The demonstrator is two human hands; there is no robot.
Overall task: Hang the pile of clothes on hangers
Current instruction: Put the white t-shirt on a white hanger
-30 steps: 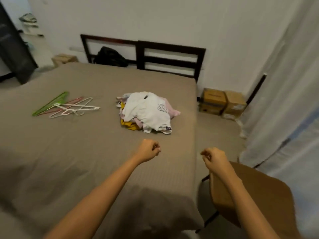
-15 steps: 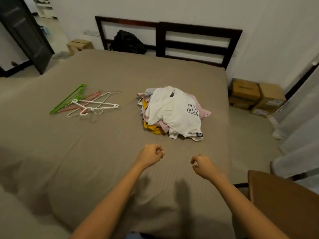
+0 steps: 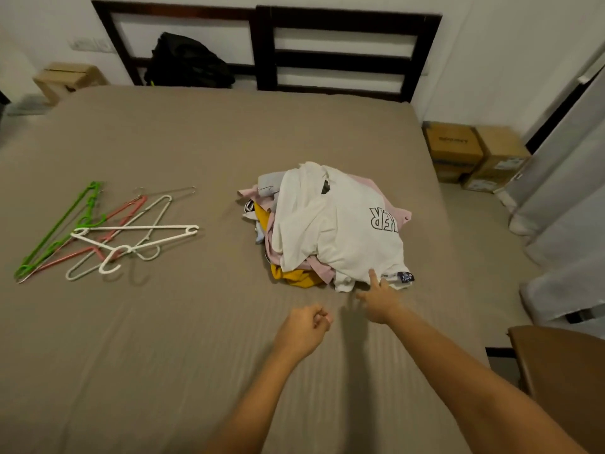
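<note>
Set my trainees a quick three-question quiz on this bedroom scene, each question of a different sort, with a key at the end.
1. Fill the gap: the hangers lie on the bed, to the ____ of the pile of clothes.
2. True or false: the left hand holds a hanger.
3. Choose one: the forefinger of the right hand points at
A. the white T-shirt
B. the green hanger
C. the black bag

Key: 1 left; 2 false, it is a fist holding nothing; 3 A.
</note>
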